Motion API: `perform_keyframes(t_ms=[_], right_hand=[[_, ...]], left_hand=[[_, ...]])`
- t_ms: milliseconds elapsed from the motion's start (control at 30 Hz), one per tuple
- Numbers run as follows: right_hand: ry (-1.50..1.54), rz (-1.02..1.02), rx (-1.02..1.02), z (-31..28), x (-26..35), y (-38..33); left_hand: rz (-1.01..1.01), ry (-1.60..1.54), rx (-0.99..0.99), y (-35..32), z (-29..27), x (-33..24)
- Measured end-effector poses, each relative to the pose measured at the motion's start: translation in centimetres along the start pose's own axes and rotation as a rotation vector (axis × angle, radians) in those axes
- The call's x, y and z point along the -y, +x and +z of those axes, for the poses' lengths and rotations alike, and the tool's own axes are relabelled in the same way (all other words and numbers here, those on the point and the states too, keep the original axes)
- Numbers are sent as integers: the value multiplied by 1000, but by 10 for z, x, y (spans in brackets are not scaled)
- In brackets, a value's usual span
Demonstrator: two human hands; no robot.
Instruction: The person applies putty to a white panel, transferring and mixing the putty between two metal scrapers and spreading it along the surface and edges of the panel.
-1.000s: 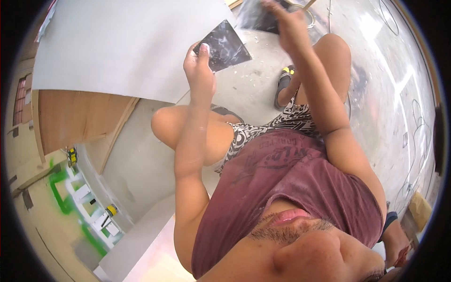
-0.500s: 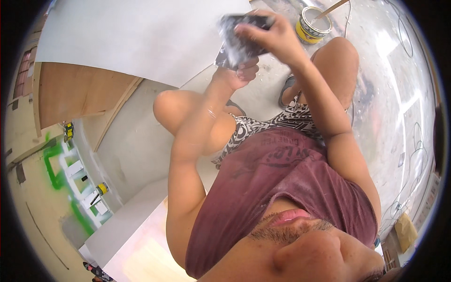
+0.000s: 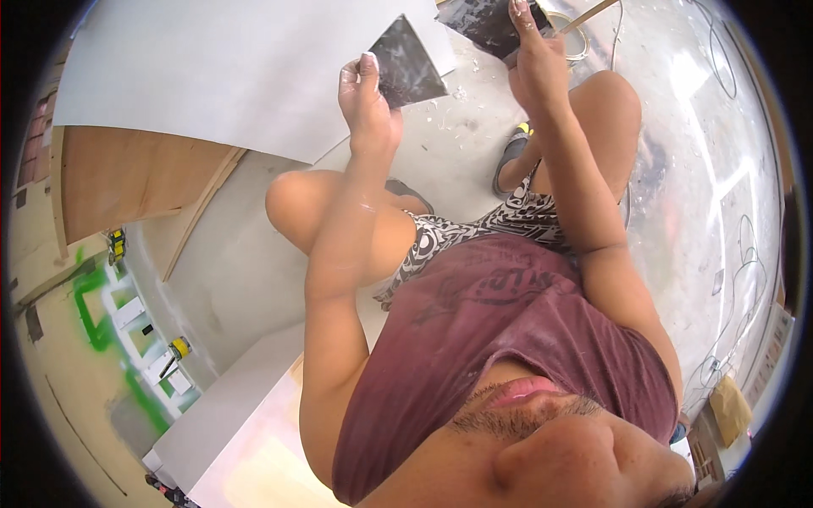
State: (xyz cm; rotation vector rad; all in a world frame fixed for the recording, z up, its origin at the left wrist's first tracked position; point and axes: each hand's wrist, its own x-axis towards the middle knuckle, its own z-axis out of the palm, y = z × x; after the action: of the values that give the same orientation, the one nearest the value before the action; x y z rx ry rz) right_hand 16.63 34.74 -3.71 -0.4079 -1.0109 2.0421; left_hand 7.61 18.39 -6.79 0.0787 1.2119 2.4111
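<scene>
My left hand is raised and grips a dark, flat putty blade smeared with pale filler, held against the edge of a large white board. My right hand holds a second dark, smeared flat blade near the top of the view, a short way to the right of the first. Both blades are apart from each other. I am crouched, with my knees below my hands.
A round tub with a stick in it stands on the dusty floor behind my right hand. Filler scraps litter the floor. A wooden panel leans at left. Cables run along the right.
My hands were together half a second ago, rubbing the blades on each other. They have now parted: the left hand moved left toward the board, the right moved up and right.
</scene>
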Motion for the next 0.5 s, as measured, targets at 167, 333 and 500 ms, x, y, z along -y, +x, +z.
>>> perform_keyframes(t_ms=[167, 333, 500], right_hand=[[45, 115, 7, -8, -23, -17], [-259, -17, 162, 15, -24, -40], [-243, 54, 289, 7, -37, -41]], left_hand=[[176, 36, -1, 4, -3, 14], [326, 195, -81, 8, -8, 11], [427, 322, -70, 9, -8, 10]])
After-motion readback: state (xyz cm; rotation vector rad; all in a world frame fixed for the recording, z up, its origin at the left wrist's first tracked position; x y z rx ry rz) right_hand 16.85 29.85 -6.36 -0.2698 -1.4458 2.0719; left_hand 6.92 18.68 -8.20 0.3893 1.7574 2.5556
